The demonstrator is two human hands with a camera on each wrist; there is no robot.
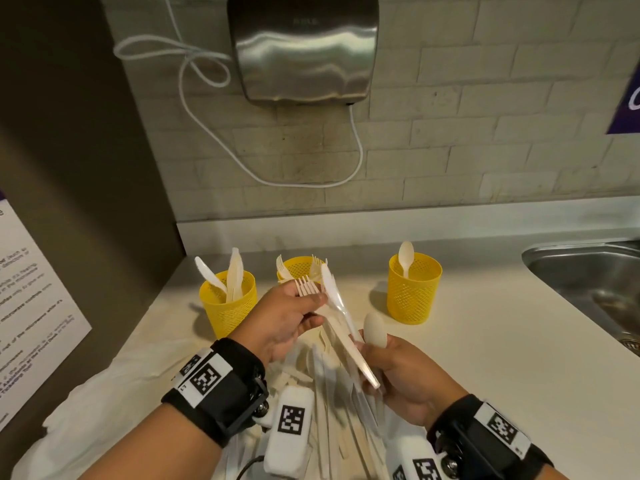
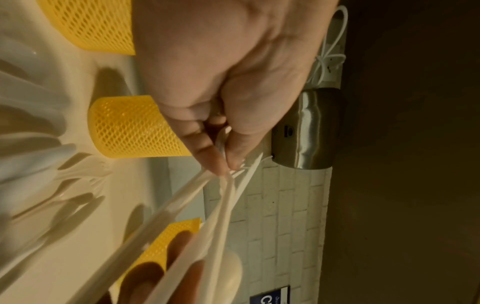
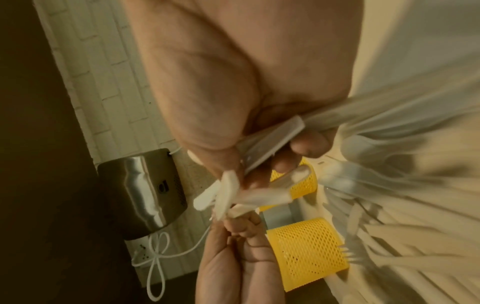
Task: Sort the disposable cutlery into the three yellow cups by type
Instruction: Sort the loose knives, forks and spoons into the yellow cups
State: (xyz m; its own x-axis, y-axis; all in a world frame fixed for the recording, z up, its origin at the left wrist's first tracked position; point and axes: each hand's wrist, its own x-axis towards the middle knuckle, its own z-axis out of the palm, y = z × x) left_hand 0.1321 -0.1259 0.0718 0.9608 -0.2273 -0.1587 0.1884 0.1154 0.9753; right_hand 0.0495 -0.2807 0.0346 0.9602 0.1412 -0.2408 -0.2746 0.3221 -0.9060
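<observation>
Both hands are up over the counter [image 1: 485,341], low in the middle of the head view. The left hand [image 1: 280,320] has its thumb and curled fingers pinching the top ends of a bundle of cutlery [image 1: 341,336]: fork tines [image 1: 306,285] stick out above the thumb, and a knife in a clear wrapper [image 1: 334,292] runs down and to the right from there. The right hand [image 1: 401,372] grips the lower ends of that same bundle, fingers curled round the handles, with a spoon [image 1: 374,330] standing up out of the fist, bowl upward. In the left wrist view the thumb and forefinger [image 2: 213,156] press together on the thin white pieces; in the right wrist view the fingers [image 3: 309,144] close round flat handle ends [image 3: 270,144].

Behind the hands, across the middle of the head view, stand the three yellow cups, all upright. The left cup [image 1: 228,303] holds knives. The middle cup [image 1: 299,268] is partly hidden by the left hand and shows forks above its rim. The right cup [image 1: 414,289] holds a single spoon, and stands well apart from the other two.

Under the hands, at the bottom of the frame, the loose pile of cutlery [image 1: 329,420] lies spread on a white sheet [image 1: 104,410], blurred in both wrist views.

On the tiled wall up top hangs a steel hand dryer [image 1: 304,46] with a white cord [image 1: 194,64] looped to its left. A steel sink [image 1: 588,275] sits at the right edge.
</observation>
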